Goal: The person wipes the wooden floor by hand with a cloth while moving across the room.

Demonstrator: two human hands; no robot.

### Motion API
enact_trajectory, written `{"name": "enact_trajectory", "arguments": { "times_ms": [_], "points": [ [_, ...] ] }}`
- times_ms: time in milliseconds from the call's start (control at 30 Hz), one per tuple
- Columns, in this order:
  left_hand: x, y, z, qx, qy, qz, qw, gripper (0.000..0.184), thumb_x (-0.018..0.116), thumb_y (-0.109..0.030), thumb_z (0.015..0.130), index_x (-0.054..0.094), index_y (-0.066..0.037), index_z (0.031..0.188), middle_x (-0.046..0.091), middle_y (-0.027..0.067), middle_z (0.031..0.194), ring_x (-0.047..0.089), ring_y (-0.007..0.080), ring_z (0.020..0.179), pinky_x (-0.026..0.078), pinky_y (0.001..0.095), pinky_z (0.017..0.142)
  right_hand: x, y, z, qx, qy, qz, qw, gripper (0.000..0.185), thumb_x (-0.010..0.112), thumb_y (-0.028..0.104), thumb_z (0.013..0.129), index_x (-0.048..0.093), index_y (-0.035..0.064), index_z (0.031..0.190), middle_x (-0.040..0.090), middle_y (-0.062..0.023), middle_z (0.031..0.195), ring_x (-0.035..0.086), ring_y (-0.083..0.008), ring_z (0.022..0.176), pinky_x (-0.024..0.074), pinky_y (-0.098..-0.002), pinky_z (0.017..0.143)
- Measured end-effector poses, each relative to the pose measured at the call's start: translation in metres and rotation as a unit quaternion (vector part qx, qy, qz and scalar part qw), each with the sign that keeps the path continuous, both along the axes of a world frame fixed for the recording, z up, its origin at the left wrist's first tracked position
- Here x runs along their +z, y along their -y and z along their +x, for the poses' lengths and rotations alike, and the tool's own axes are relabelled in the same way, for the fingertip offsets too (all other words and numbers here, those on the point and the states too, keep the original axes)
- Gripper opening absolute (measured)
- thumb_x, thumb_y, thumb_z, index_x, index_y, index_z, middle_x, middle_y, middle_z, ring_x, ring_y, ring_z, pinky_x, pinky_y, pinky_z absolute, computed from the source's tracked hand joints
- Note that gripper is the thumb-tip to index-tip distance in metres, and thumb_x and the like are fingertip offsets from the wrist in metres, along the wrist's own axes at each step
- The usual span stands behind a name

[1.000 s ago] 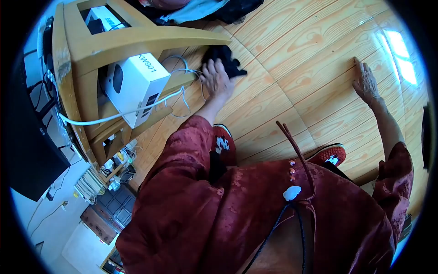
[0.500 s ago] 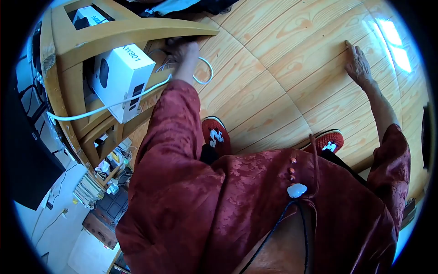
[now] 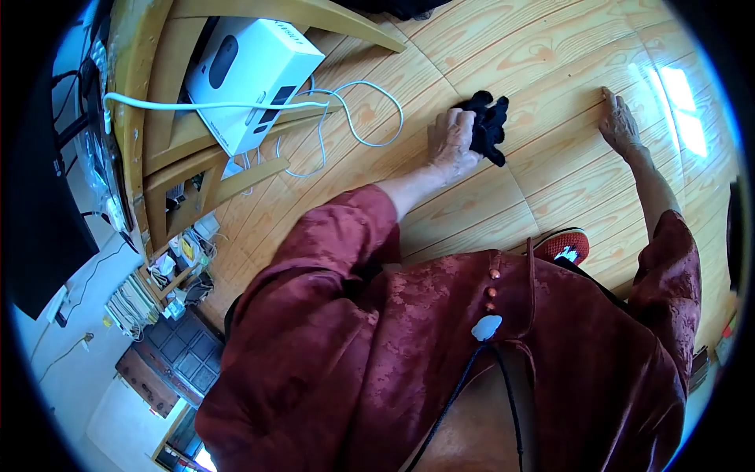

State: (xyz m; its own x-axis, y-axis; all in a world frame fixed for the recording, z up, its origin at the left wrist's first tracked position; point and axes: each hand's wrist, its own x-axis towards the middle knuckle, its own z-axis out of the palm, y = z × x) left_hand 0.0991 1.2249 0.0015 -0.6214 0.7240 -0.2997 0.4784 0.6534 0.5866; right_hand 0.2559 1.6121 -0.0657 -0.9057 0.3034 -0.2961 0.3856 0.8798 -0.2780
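Observation:
My left hand (image 3: 454, 145) is closed around a black glove (image 3: 489, 130), whose finger-like ends spread out to the right. Both are over the wood-patterned floor (image 3: 543, 94), ahead of my body. Farther right, my right hand (image 3: 621, 130) holds nothing and has its fingers stretched forward. Whether it touches the surface I cannot tell. White cable loops (image 3: 397, 106) curl to the left of my left hand, beside the wooden furniture.
At the left stands wooden furniture (image 3: 130, 79) with a white box (image 3: 255, 79) on its lower bars. A white cable (image 3: 181, 105) crosses in front of the box. One red shoe (image 3: 562, 245) shows below. Papers and books (image 3: 135, 305) lie at lower left.
My left hand has come out from beside the furniture and moved right, now with the black glove in it. My right hand has barely moved. The view has shifted slightly.

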Motion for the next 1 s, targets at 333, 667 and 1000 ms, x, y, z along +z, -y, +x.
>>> {"name": "enact_trajectory", "arguments": {
  "times_ms": [333, 667, 1000],
  "points": [
    [0.002, 0.187, -0.05, 0.24, 0.047, -0.29, 0.925, 0.076, 0.082, -0.033, 0.068, 0.045, 0.0, 0.125, 0.049, 0.0222, 0.126, 0.046, 0.0383, 0.121, 0.041, 0.0447, 0.101, -0.006, 0.001, -0.002, -0.008, -0.003, 0.019, 1.0, 0.066, 0.058, 0.01, 0.076, 0.035, 0.0086, 0.138, 0.052, -0.0241, 0.115, 0.054, -0.0432, 0.106, 0.0455, -0.0488, 0.092],
    [-0.028, -0.006, -0.023, 0.182, -0.035, -0.148, 0.971, 0.071, 0.083, -0.038, 0.059, 0.045, -0.007, 0.11, 0.048, 0.0194, 0.115, 0.047, 0.038, 0.111, 0.041, 0.0504, 0.09, -0.002, 0.001, -0.003, -0.003, -0.02, 0.005, 1.0, 0.065, 0.057, 0.01, 0.077, 0.035, 0.0084, 0.137, 0.053, -0.0238, 0.112, 0.054, -0.0431, 0.105, 0.0454, -0.049, 0.091],
    [0.042, -0.024, -0.001, -0.026, 0.003, 0.073, 0.997, 0.076, 0.084, -0.021, 0.061, 0.042, -0.001, 0.122, 0.05, 0.0221, 0.113, 0.048, 0.0397, 0.108, 0.042, 0.0467, 0.093, 0.004, 0.007, -0.006, -0.01, -0.025, 0.011, 1.0, 0.059, 0.053, 0.009, 0.078, 0.038, 0.0068, 0.135, 0.055, -0.0264, 0.11, 0.056, -0.0445, 0.101, 0.0456, -0.0498, 0.091]
  ]
}}
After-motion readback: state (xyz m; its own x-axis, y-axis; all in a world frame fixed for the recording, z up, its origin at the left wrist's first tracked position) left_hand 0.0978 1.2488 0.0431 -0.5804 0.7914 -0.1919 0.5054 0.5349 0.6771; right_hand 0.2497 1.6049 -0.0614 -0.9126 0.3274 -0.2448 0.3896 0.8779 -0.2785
